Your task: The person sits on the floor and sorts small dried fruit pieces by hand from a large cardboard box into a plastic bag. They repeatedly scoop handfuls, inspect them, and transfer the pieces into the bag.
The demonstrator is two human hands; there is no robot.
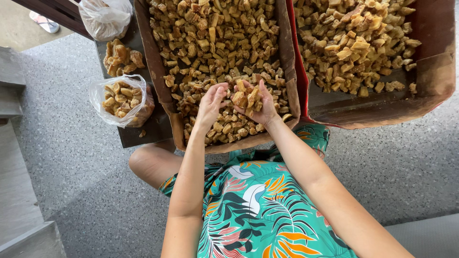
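Golden fried chunks (247, 98) cupped in right hand (260, 106) — left hand (210, 102) open, empty, over box (158, 71).

Occlusions and cut-offs, head view.

The far ends of the left cardboard box (158, 71) and the right cardboard box (430, 81) are cut by the top edge. The clear bag (103, 16) at the dark table's (143, 131) far left corner is cropped likewise; its contents cannot be told. The right hand's (256, 102) palm is hidden under a heap of brown fried pieces (246, 95). Box floors beneath the pieces are mostly covered. A sandal (44, 22) at the top left is partly seen.
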